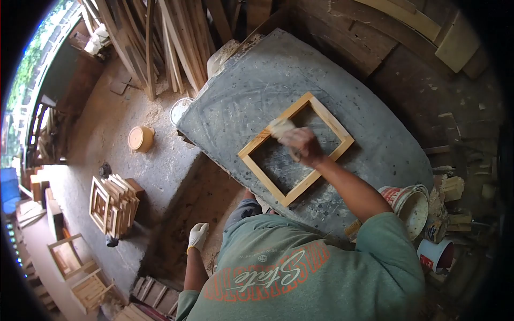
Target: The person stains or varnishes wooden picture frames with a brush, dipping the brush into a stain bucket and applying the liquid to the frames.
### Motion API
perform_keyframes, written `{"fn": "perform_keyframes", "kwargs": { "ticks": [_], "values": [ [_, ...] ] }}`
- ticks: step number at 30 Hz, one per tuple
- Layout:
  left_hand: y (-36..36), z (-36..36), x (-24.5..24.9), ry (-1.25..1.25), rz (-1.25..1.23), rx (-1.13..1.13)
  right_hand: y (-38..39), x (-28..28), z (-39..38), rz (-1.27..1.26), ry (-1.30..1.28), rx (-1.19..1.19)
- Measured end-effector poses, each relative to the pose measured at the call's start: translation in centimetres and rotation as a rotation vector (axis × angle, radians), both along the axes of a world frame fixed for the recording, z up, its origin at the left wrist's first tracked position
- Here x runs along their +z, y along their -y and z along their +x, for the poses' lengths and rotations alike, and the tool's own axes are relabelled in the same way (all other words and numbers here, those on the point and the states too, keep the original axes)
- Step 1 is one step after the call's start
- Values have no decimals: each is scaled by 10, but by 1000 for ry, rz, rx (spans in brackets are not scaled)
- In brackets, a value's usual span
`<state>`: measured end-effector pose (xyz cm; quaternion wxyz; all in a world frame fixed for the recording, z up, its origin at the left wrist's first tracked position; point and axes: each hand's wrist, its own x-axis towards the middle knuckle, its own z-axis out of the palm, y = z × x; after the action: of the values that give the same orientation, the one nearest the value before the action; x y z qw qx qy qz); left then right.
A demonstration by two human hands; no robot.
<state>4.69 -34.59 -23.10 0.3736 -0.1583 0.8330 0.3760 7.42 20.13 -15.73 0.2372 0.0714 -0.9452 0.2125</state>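
A rectangular wooden frame [263, 178] lies flat on the grey table [225, 117]. Over its upper left side, my right hand [303, 144] is closed on a pale cloth or pad [281, 127], blurred by motion, which touches or hovers just above the wood. My right forearm crosses the frame's lower right side. Away from the table, my left hand [198, 236] hangs low at my left side in a white glove, its fingers drawn together, with nothing visible in it.
Long wooden boards [176, 43] lean behind the table. On the floor at the left are an orange tub [140, 139] and a stack of small frames [113, 206]. Buckets [413, 211] stand at the right, beyond my elbow. A sunken strip [184, 214] runs beside the table.
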Motion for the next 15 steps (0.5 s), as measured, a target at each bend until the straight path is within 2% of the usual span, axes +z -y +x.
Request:
{"fn": "perform_keyframes", "kwargs": {
  "ticks": [3, 6, 10, 13, 15],
  "values": [
    [1, -1, -2, 1, -9, -12, 13, 16, -3, -52, 23, 113],
    [2, -2, -4, 11, 12, 9, -25, 10, -12, 121, 31, -3],
    [12, 1, -14, -7, 17, 21, -80, 17, -19, 56, 27, -171],
    [13, 7, -15, -6, 18, 29, -99, 28, -30, -29, -96, -317],
    [12, 11, -11, 9, -1, 28, -114, 26, -27, -6, -113, -241]
  ]
}}
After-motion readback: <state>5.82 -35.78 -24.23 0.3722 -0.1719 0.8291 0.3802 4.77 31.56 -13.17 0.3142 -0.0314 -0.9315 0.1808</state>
